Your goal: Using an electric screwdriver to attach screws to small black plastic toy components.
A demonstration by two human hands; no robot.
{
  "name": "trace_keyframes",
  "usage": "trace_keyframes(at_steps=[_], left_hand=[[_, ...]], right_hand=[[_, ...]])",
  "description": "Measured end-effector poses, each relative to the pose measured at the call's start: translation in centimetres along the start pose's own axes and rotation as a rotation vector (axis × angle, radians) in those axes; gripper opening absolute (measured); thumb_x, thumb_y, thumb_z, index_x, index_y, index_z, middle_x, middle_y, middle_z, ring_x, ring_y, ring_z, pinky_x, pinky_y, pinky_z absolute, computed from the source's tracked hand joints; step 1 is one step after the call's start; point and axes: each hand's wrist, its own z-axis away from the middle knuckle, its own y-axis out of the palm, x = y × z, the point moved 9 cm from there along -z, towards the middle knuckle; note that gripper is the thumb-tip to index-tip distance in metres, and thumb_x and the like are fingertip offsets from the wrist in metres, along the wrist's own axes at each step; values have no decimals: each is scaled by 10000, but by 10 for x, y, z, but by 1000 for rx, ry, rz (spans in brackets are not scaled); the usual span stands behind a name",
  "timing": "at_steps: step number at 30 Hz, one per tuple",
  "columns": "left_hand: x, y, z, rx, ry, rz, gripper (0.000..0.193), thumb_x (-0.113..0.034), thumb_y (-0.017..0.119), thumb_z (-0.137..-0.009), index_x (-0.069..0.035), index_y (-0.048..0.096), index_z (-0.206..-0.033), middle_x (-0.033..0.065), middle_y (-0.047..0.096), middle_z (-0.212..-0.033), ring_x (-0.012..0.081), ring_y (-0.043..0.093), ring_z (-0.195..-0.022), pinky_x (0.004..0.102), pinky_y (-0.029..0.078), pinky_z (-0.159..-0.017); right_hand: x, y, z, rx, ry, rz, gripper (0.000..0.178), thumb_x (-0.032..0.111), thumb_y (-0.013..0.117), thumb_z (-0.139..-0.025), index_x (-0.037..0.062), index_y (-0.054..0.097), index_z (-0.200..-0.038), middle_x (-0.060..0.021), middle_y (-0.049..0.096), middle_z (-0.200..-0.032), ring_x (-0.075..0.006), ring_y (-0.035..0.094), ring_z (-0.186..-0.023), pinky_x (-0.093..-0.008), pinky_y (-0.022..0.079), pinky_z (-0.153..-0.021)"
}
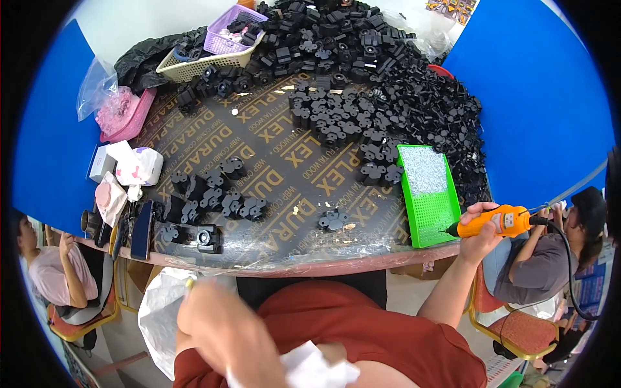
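Observation:
My right hand (479,244) is closed round an orange electric screwdriver (501,221) with a black cord at its rear. Its dark tip points left over the near right part of a green perforated tray (430,216). Many small silvery screws (424,169) fill the far half of that tray. Low at the left, my left hand (200,304) is smeared by motion in front of the table edge, and its fingers cannot be made out. A small yellowish spot shows beside it. A lone black plastic part (333,220) lies near the table's front edge.
Black parts (343,110) heap across the back and right. Several black assemblies (217,194) stand left of centre, near a phone (141,229) and tissue pack (147,166). Baskets (207,68) stand at back left. Blue partitions (537,110) flank the table. People sit on both sides.

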Motion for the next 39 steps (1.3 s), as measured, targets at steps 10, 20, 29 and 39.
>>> trace_keyframes(at_steps=[10, 20, 29, 39], left_hand=[[62, -120, 66, -1363, 34, 417, 500, -195, 476, -975, 85, 386, -1381, 208, 531, -1347, 336, 549, -1219, 478, 434, -1043], [37, 10, -70, 227, -262, 3, 329, -153, 381, -1016, 123, 515, -1135, 295, 545, -1063, 457, 529, -971, 482, 437, -842], [11, -8, -123, -120, 134, -369, 523, -322, 457, -1015, 118, 479, -1296, 286, 539, -1263, 440, 530, -1149, 499, 433, -958], [30, -2, -107, -20, 69, -401, 476, -282, 445, -1021, 118, 491, -1276, 289, 546, -1254, 446, 538, -1143, 505, 441, -952]], right_hand=[[-6, -2, -7, 2, 4, -27, 510, 427, 667, -872, 7, 490, -1100, -148, 612, -863, -168, 597, -594, -275, 498, -586], [-5, 0, -1, -54, 17, -21, 565, 477, 697, -827, 13, 496, -1081, -138, 591, -829, -158, 561, -572, -256, 473, -543], [-5, 5, -4, -22, 27, -36, 606, 502, 720, -822, 20, 487, -1105, -120, 604, -844, -154, 589, -594, -261, 492, -568], [-6, 8, -5, -47, -22, -28, 597, 511, 693, -836, 5, 498, -1087, -137, 610, -831, -158, 585, -578, -261, 486, -548]])
